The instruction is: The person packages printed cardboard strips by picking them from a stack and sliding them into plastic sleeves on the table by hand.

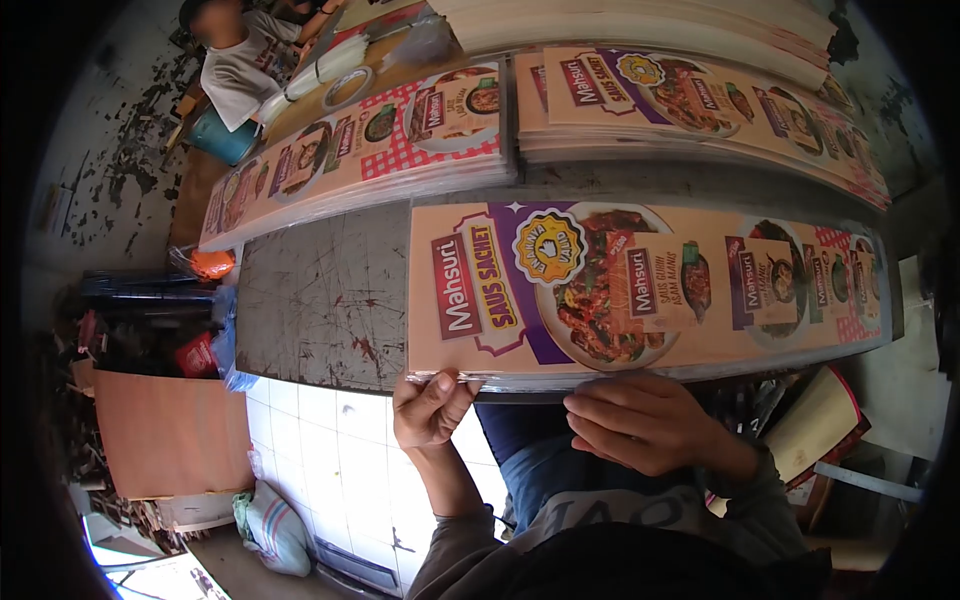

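A stack of long printed cardboard sheets (480,345), marked "Mahsuri Saus Sachet" and edged with clear plastic, lies along the front of the dark table. My left hand (433,408) pinches its near left corner, thumb along the front edge and fingers curled below. Further right, my right hand (645,420) has its fingers bent together against the same front edge; their tips are partly hidden.
Behind lie a left stack of printed sheets (340,160) and a right stack (700,100) on the scratched table (310,300). A tape roll (349,87) sits at the back. Another person (240,65) is at the far left. A brown board (170,430) stands left of the tiled floor (340,440).
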`<action>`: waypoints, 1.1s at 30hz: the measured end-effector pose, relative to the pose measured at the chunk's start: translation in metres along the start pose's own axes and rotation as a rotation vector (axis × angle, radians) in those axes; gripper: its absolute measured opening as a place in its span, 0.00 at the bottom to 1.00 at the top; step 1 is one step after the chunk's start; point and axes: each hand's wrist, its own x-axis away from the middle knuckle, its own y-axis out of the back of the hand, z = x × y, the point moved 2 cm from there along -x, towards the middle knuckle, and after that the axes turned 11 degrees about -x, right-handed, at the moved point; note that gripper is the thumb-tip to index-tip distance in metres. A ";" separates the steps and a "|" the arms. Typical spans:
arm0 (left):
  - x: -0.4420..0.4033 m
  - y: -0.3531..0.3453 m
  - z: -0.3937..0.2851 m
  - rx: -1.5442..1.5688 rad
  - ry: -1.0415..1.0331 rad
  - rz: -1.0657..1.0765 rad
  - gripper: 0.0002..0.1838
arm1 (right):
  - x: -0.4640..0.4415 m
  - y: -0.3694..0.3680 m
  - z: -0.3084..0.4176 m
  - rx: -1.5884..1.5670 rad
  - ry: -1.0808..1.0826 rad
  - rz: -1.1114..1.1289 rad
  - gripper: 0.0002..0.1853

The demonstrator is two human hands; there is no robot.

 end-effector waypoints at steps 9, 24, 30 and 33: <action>-0.001 0.003 0.000 0.001 -0.012 0.089 0.22 | 0.006 -0.006 -0.005 0.033 -0.056 0.049 0.12; 0.002 0.005 0.000 -0.098 -0.020 -0.049 0.21 | 0.007 -0.009 -0.001 0.096 -0.138 0.027 0.12; 0.001 0.000 -0.001 -0.018 -0.007 -0.029 0.21 | 0.011 -0.009 0.000 0.098 -0.138 -0.022 0.12; 0.002 0.001 -0.001 0.023 0.024 -0.072 0.20 | 0.017 -0.009 -0.001 0.056 -0.122 -0.091 0.12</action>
